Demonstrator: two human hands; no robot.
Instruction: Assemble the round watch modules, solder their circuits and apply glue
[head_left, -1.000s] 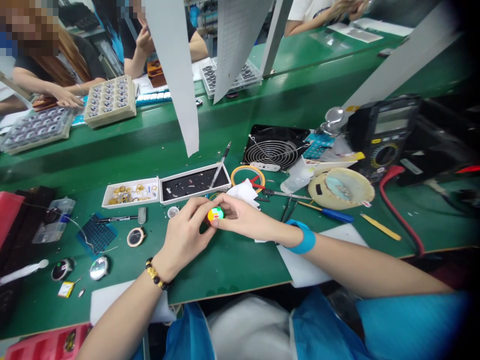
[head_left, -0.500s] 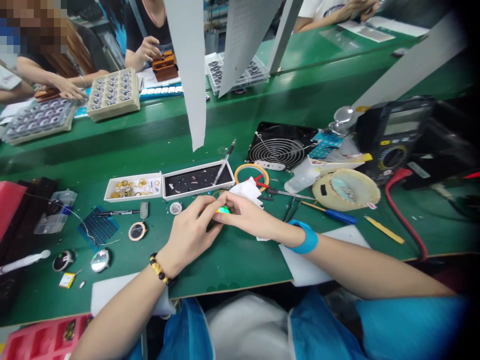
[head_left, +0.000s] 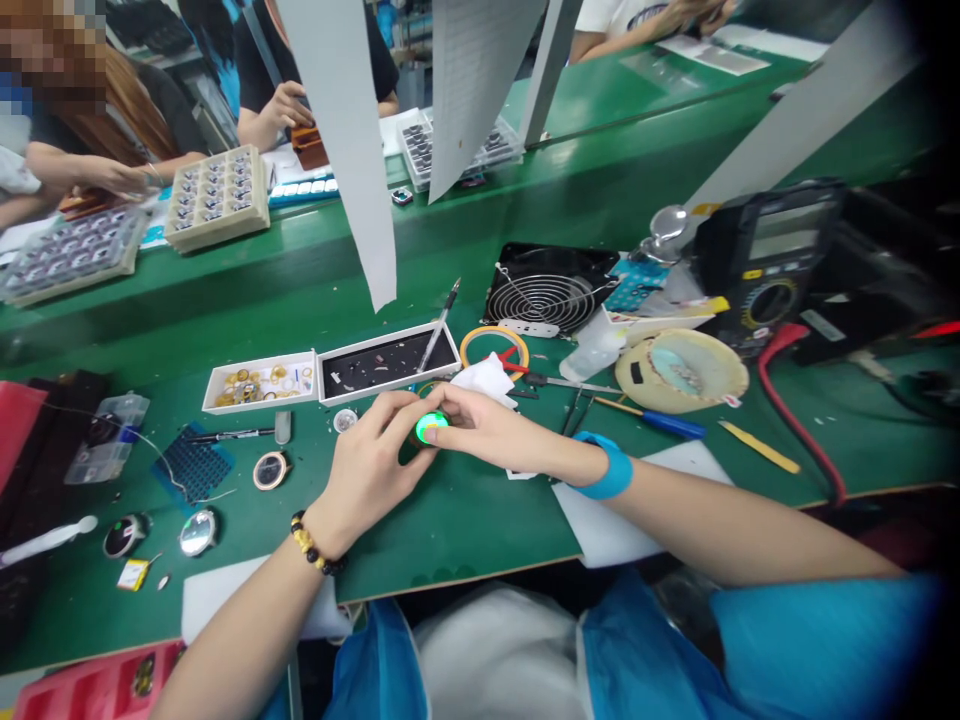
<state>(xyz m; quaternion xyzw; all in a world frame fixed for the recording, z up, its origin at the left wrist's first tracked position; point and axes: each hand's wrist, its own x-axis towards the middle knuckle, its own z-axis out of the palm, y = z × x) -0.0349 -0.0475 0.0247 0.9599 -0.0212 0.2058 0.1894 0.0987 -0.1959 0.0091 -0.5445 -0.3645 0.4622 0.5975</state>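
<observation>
A round watch [head_left: 432, 428] with a bright green lit screen is held between my two hands above the green bench. My left hand [head_left: 379, 455] is closed on its left side, thumb below and fingers above. From the right, my right hand [head_left: 480, 425] grips it, with the thumb against the lower edge of the screen. The fingers cover much of its rim. A small round silver part [head_left: 346, 420] lies just left of my left hand. White tissue [head_left: 484, 378] is bunched behind my right hand.
Left are watch cases [head_left: 199, 532], a small yellow battery [head_left: 133, 574] and a blue mat [head_left: 193, 458]. White trays [head_left: 259, 382] of small parts stand behind. At right are a fan [head_left: 551, 290], a round tub [head_left: 679, 372], a screwdriver [head_left: 671, 422] and a multimeter [head_left: 772, 265]. Co-workers sit opposite.
The watch has tilted so that more of its green screen shows. Both hands still hold it. The whole view has shifted slightly, and a co-worker's hand opposite has moved.
</observation>
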